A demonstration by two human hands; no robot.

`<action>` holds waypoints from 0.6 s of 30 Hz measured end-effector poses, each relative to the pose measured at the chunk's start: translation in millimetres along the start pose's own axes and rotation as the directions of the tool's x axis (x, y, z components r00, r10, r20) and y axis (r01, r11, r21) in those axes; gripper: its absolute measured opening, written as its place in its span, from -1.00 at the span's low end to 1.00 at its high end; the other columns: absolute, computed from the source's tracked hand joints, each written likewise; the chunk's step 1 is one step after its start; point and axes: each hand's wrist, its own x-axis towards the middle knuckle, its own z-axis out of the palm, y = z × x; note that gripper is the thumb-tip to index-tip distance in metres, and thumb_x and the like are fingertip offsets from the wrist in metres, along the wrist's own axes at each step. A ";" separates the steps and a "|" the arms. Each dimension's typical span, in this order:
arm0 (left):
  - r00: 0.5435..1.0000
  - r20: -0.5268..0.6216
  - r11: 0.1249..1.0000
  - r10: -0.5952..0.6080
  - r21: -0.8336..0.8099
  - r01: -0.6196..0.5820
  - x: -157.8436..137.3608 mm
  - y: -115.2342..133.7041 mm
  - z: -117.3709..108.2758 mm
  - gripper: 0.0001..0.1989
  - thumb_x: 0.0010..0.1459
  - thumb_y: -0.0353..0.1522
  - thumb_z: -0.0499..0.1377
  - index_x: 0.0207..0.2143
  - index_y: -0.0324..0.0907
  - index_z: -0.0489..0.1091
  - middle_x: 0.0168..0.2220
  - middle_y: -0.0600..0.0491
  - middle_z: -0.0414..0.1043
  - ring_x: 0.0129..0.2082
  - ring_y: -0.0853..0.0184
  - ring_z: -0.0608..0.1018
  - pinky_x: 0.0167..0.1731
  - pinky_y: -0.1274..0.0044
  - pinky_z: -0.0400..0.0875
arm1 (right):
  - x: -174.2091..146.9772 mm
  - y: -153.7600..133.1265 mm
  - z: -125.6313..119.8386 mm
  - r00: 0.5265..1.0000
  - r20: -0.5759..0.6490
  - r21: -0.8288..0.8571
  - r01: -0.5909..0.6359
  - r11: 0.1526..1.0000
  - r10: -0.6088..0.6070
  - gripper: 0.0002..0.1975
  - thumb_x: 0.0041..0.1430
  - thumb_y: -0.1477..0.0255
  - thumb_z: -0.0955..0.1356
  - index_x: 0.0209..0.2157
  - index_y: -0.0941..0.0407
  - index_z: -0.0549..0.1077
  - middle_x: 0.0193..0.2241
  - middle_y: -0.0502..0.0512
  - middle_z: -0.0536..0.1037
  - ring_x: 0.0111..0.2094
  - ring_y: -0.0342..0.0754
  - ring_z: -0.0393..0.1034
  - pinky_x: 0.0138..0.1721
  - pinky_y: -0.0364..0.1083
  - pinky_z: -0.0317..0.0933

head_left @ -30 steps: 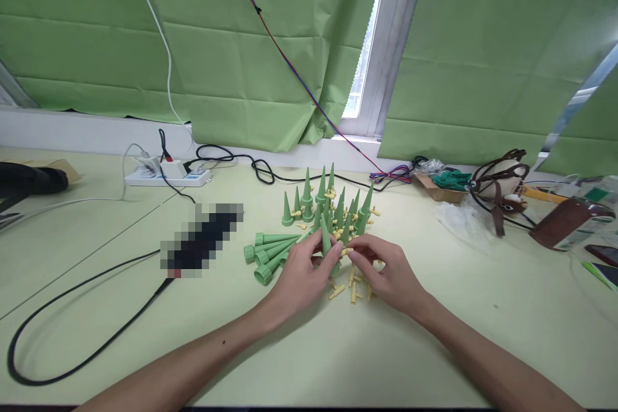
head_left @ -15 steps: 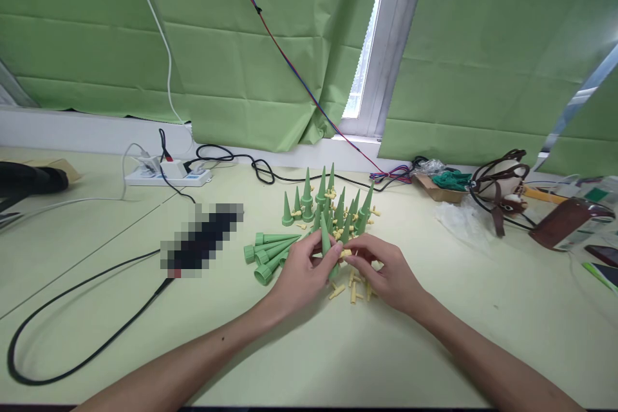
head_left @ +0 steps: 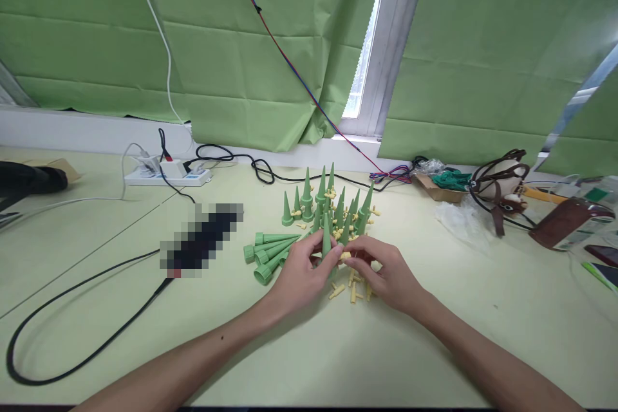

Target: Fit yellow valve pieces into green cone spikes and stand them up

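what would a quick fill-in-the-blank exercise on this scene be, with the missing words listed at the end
1. The left hand holds a green cone with its tip pointing ____.
2. The right hand holds a small ____ piece beside that cone.
3. Some other cones lie on their sides, to the ____ of the left hand in the picture.
4. The large curtains at the back are ____ in colour.

Missing words: up; yellow; left; green

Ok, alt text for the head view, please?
Left hand holds a green cone point-up; right hand pinches a yellow fitting beside it. Standing cones are behind, lying cones to the left, loose fittings on the table nearer the viewer.
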 end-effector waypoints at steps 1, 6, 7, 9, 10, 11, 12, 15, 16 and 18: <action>1.000 0.001 1.000 0.001 0.006 -0.001 0.0 -0.1 0.1 -0.67 0.30 -0.11 0.10 -0.35 -0.18 0.32 -0.47 0.14 0.25 -0.51 0.42 0.33 -0.55 0.57 0.23 | 0.3 -0.3 0.1 1.000 0.000 -0.003 0.006 1.000 -0.006 -0.90 0.33 0.48 0.31 -0.19 0.12 0.48 -0.44 0.03 0.47 -0.45 -0.12 0.31 -0.47 -0.17 0.18; 1.000 0.021 1.000 0.000 0.031 -0.001 -0.4 -1.9 0.0 -0.67 0.30 -0.10 0.08 -0.32 -0.18 0.33 -0.48 0.16 0.20 -0.53 0.43 0.29 -0.58 0.57 0.18 | 1.2 -0.5 -0.2 1.000 0.015 -0.030 0.010 0.999 -0.009 -0.90 0.34 0.47 0.30 -0.21 0.12 0.47 -0.46 0.02 0.46 -0.47 -0.13 0.27 -0.50 -0.18 0.13; 1.000 0.027 0.999 -0.003 0.033 0.002 -0.4 -2.2 -0.1 -0.67 0.31 -0.10 0.07 -0.31 -0.18 0.33 -0.48 0.15 0.21 -0.53 0.43 0.28 -0.58 0.57 0.17 | 1.1 -0.3 -0.2 1.000 0.019 -0.036 0.007 0.999 -0.007 -0.89 0.34 0.47 0.30 -0.21 0.12 0.47 -0.47 0.01 0.45 -0.48 -0.13 0.27 -0.50 -0.18 0.12; 0.999 0.034 0.999 -0.008 0.032 0.007 -0.4 -2.7 -0.3 -0.67 0.31 -0.10 0.07 -0.31 -0.18 0.33 -0.48 0.15 0.22 -0.53 0.42 0.29 -0.58 0.57 0.17 | 0.8 0.1 -0.3 1.000 0.028 -0.046 0.004 0.999 -0.002 -0.89 0.35 0.46 0.29 -0.22 0.12 0.47 -0.47 0.01 0.45 -0.48 -0.14 0.25 -0.50 -0.18 0.11; 0.999 0.037 1.000 -0.008 0.030 0.007 -0.5 -2.7 -0.3 -0.67 0.31 -0.10 0.07 -0.31 -0.18 0.34 -0.48 0.14 0.22 -0.52 0.42 0.29 -0.58 0.57 0.17 | 0.7 0.3 -0.3 0.999 0.034 -0.050 0.003 0.999 -0.002 -0.88 0.35 0.46 0.29 -0.23 0.12 0.47 -0.47 0.00 0.46 -0.49 -0.14 0.25 -0.50 -0.18 0.11; 0.999 0.039 1.000 -0.006 0.027 0.005 -0.6 -2.7 -0.4 -0.68 0.31 -0.10 0.07 -0.31 -0.18 0.34 -0.48 0.14 0.22 -0.52 0.42 0.29 -0.58 0.57 0.17 | 0.5 0.4 -0.3 0.999 0.039 -0.052 0.002 0.999 0.000 -0.88 0.36 0.46 0.28 -0.24 0.12 0.47 -0.47 0.00 0.46 -0.49 -0.14 0.25 -0.50 -0.18 0.11; 0.999 0.039 1.000 -0.002 0.024 0.001 -0.8 -2.5 -0.4 -0.68 0.31 -0.11 0.07 -0.31 -0.18 0.34 -0.49 0.15 0.22 -0.52 0.42 0.29 -0.57 0.57 0.17 | 0.5 0.5 -0.2 0.999 0.043 -0.054 0.002 0.999 0.000 -0.87 0.36 0.46 0.28 -0.25 0.12 0.47 -0.47 0.00 0.47 -0.49 -0.15 0.24 -0.50 -0.18 0.10; 0.999 0.040 1.000 0.003 0.017 -0.004 -1.3 -1.8 -0.4 -0.69 0.30 -0.12 0.08 -0.32 -0.18 0.35 -0.50 0.15 0.20 -0.52 0.42 0.29 -0.57 0.57 0.17 | 0.4 1.1 0.1 0.999 0.048 -0.060 0.001 0.998 0.001 -0.83 0.37 0.45 0.27 -0.31 0.12 0.45 -0.49 -0.01 0.44 -0.50 -0.15 0.22 -0.50 -0.18 0.09; 0.999 0.041 1.000 0.002 0.016 -0.003 -1.4 -1.5 -0.3 -0.69 0.30 -0.12 0.08 -0.32 -0.18 0.35 -0.51 0.15 0.19 -0.53 0.42 0.29 -0.57 0.57 0.18 | 0.3 1.5 0.3 0.999 0.048 -0.065 0.002 0.998 0.001 -0.81 0.38 0.44 0.26 -0.33 0.12 0.44 -0.50 -0.02 0.43 -0.51 -0.15 0.22 -0.49 -0.18 0.09; 0.999 0.048 1.000 -0.001 0.014 0.001 -1.2 -1.0 -0.1 -0.68 0.30 -0.11 0.08 -0.32 -0.18 0.35 -0.51 0.16 0.18 -0.53 0.42 0.29 -0.57 0.57 0.18 | 0.2 2.7 0.7 0.999 0.050 -0.076 0.007 0.997 -0.003 -0.78 0.39 0.43 0.25 -0.36 0.12 0.43 -0.52 -0.03 0.41 -0.51 -0.16 0.22 -0.48 -0.18 0.09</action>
